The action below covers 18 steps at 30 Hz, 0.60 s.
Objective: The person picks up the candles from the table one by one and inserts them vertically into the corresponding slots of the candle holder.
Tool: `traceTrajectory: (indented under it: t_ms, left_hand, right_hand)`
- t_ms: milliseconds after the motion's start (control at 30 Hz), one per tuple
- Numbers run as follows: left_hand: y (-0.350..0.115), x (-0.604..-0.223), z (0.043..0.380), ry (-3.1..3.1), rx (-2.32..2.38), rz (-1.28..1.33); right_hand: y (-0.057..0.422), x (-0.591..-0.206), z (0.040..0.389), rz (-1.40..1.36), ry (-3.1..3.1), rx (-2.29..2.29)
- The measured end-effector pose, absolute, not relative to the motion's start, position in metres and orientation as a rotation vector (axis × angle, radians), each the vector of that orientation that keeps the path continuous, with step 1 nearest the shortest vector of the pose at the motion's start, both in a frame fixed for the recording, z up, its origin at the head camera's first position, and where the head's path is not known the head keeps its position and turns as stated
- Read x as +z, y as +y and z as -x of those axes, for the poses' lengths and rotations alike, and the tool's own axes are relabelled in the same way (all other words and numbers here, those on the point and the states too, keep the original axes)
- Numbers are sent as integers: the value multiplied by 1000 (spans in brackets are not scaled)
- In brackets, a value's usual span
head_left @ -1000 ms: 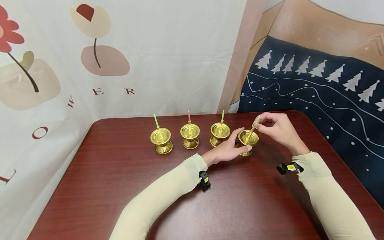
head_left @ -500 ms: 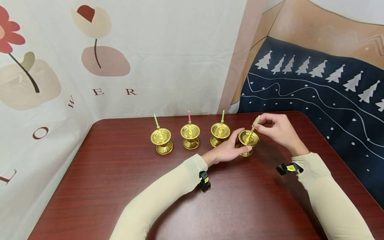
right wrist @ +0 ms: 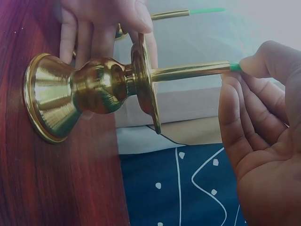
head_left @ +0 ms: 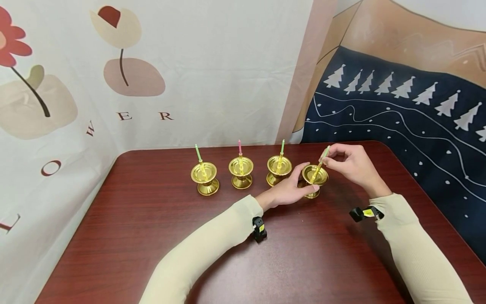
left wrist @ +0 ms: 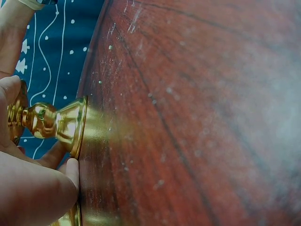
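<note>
At the right end of a row of brass candle holders, my left hand [head_left: 286, 191] holds one candle holder [head_left: 323, 177] by its dish, thumb in front and fingers behind. Its foot [left wrist: 73, 123] is at the tabletop in the left wrist view. A gold tube [right wrist: 188, 70] rises from the dish, leaning a little to the right in the head view. Thumb and fingertips of my right hand [head_left: 351, 165] pinch a light green candle [head_left: 326, 150] at the tube's upper end. In the right wrist view, a short green piece [right wrist: 234, 67] shows between tube and fingertips.
Left of my hands stand three more brass holders: one with a green candle [head_left: 282, 147], one with a pink candle [head_left: 239, 147], one with a leaning green candle [head_left: 198, 153]. The reddish-brown table [head_left: 152, 223] backs onto a printed cloth [head_left: 228, 84].
</note>
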<state>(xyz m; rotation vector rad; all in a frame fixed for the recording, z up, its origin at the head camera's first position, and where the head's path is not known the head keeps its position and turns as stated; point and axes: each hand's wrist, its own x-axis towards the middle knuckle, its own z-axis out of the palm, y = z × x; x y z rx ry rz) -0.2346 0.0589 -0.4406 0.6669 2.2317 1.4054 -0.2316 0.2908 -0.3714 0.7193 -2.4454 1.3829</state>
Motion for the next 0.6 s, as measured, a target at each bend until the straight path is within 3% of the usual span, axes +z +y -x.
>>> traceTrajectory:
  t_ms: [600]
  left_hand:
    - [59, -442, 235, 2231, 1397, -670]
  right_hand:
    - [290, -371, 231, -775, -2462, 1307]
